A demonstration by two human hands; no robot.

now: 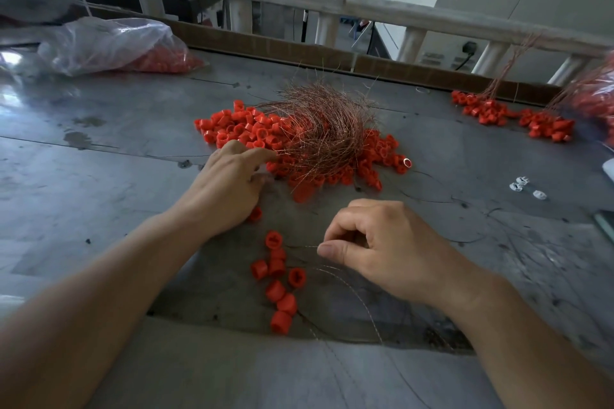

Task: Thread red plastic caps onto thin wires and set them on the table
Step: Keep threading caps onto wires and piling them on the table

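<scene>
Red caps [246, 129] heaped under copper wires [325, 123] | right hand [388, 242] pinches thin wire [304, 246]

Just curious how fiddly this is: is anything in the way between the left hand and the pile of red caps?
Nothing visible. The left hand is at the near edge of the red caps. The tangle of copper wires lies over the pile's middle, just right of the fingertips.

We find no text, label, brand or number that we can read here. The red caps [246, 129] and the plastic bag [106, 43] show no legible print to us.
</scene>
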